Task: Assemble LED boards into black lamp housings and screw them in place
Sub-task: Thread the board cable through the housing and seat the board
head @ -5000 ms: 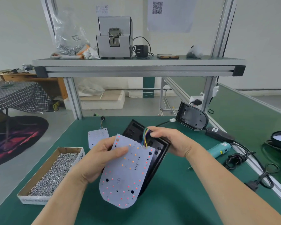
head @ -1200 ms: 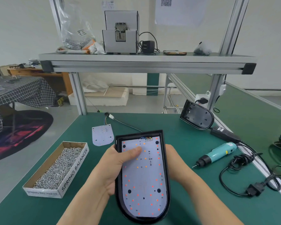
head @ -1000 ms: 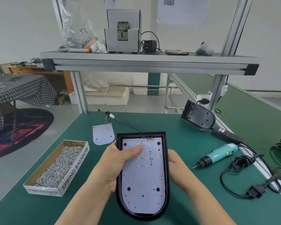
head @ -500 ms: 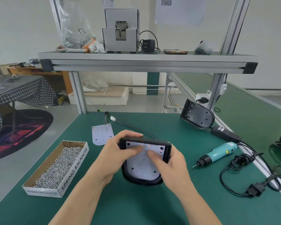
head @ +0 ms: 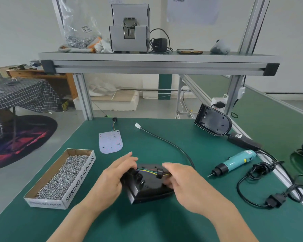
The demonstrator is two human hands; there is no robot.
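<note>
A black lamp housing (head: 147, 188) is held low over the green mat with its back side up, so the LED board inside is hidden. Coloured wires with a black grommet (head: 159, 172) run across its top. My left hand (head: 115, 177) grips the housing's left edge. My right hand (head: 185, 183) holds its right edge, fingers curled under near the grommet. A spare LED board (head: 110, 141) lies flat farther back on the mat. A second black housing (head: 212, 122) leans at the back right.
A cardboard box of screws (head: 61, 177) stands to the left. A teal electric screwdriver (head: 234, 162) lies to the right with its coiled cord and plug (head: 275, 201). A black cable with a white connector (head: 137, 125) crosses the mat. A shelf spans overhead.
The LED board went into the housing. Both hands then tipped the housing away and turned it over, so its back with the wires now faces up.
</note>
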